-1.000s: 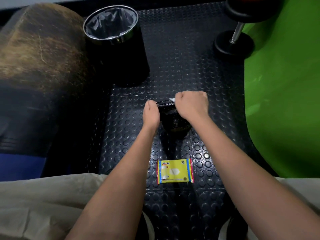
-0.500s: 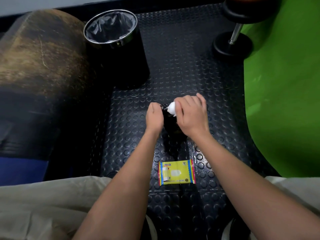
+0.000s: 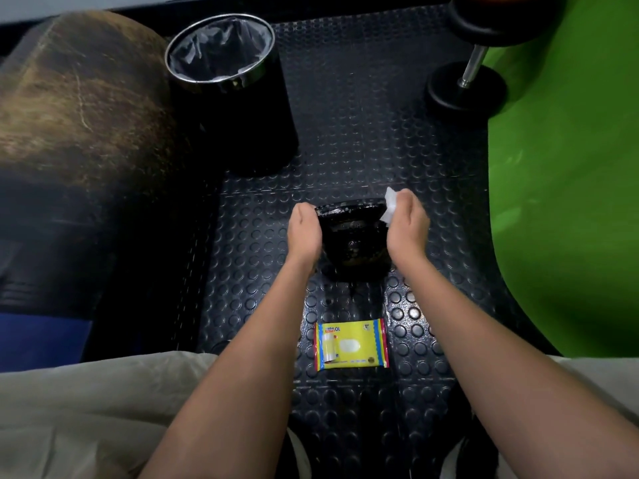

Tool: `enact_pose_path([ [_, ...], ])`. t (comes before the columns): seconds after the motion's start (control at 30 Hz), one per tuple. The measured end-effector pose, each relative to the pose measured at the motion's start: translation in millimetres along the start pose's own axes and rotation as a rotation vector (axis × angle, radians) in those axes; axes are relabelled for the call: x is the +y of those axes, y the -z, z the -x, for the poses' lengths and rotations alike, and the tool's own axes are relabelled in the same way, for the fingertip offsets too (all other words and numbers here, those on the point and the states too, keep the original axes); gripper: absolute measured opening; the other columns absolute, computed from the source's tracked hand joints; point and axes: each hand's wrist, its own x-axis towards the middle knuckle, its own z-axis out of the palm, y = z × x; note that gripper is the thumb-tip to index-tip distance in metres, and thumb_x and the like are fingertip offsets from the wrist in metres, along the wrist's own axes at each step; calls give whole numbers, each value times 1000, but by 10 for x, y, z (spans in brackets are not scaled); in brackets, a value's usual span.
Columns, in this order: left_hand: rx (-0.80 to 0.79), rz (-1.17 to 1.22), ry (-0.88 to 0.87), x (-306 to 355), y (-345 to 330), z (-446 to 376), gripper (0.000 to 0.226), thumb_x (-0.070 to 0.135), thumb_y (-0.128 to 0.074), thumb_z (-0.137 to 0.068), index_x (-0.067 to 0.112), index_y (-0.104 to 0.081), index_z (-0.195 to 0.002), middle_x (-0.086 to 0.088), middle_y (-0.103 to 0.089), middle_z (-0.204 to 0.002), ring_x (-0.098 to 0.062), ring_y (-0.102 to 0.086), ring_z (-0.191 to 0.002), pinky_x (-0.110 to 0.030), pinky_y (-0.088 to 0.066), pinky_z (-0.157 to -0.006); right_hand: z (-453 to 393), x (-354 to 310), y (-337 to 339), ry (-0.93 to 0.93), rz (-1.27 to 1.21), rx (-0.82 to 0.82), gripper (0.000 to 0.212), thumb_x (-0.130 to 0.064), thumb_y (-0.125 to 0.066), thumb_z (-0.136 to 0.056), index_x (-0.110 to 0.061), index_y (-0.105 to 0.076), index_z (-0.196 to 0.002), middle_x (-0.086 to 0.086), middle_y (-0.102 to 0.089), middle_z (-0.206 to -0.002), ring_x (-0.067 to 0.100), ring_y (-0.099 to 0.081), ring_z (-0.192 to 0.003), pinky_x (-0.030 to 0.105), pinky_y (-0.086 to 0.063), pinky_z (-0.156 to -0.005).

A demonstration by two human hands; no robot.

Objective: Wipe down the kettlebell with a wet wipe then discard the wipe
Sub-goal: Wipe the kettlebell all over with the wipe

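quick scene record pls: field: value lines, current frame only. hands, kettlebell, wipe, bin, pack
left hand: grips the left end of the kettlebell's handle
right hand: holds the wet wipe against the handle's right end
kettlebell: black, standing on the studded rubber mat, between both hands
wet wipe: white, bunched, sticks out past the fingers
bin: lined, open, far left of the kettlebell
wipe pack: yellow, flat on the mat, nearer the person
discard step: not yet done

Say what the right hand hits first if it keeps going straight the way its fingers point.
The right hand, holding the wet wipe, points up-frame and slightly left. Ahead is bare studded mat; the way looks free. The bin sits left of that line, though depth is unclear.
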Motion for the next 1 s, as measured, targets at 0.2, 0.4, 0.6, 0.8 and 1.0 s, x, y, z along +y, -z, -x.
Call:
enact_pose_path([
  [0.2, 8, 20, 42, 2, 7, -40, 21, 25, -25, -96, 18, -41, -86, -1, -42, -88, -17, -39, -82, -35, -39, -78, -151, -83, 40, -345, -177, -69, 30, -32, -35, -100, -15, -56, -86, 3, -54, -87, 18, -48, -77, 33, -37, -64],
  [0.4, 8, 21, 35, -9, 37, -75, 22, 25, -24, -98, 18, -42, -88, -1, -44, -91, -16, -40, -84, -34, -38, -81, -135, -140, -34, 21, 228, -42, 40, -29, -31, -102, -16, -47, -67, -3, -53, -70, 14, -47, -63, 26, -38, -57],
  [0.6, 28, 27, 25, 7, 23, -78, 22, 24, -25, -99, 18, -39, -84, 0, -42, -88, -16, -37, -82, -33, -36, -77, -90, -270, -236, 508, 814, -52, 50, -25, -24, -100, -13, -61, -69, 8, -68, -76, 26, -55, -75, 44, -37, -105],
  [0.8, 37, 22, 10, 16, 22, -50, 24, 18, -29, -98, 18, -41, -77, 3, -43, -80, -14, -36, -75, -33, -35, -68, 146, -283, -452, 767, 943, -34, 48, -27, -30, -101, -12, -70, -79, 6, -71, -80, 29, -62, -80, 43, -34, -109],
  [1.0, 19, 13, -18, 8, 23, -15, 21, 19, -32, -99, 16, -47, -84, 1, -46, -83, -16, -39, -79, -33, -36, -70, 143, -20, -238, 893, 757, -53, 33, -31, -34, -105, -23, -66, -105, -6, -64, -96, 18, -56, -96, 37, -18, -119],
])
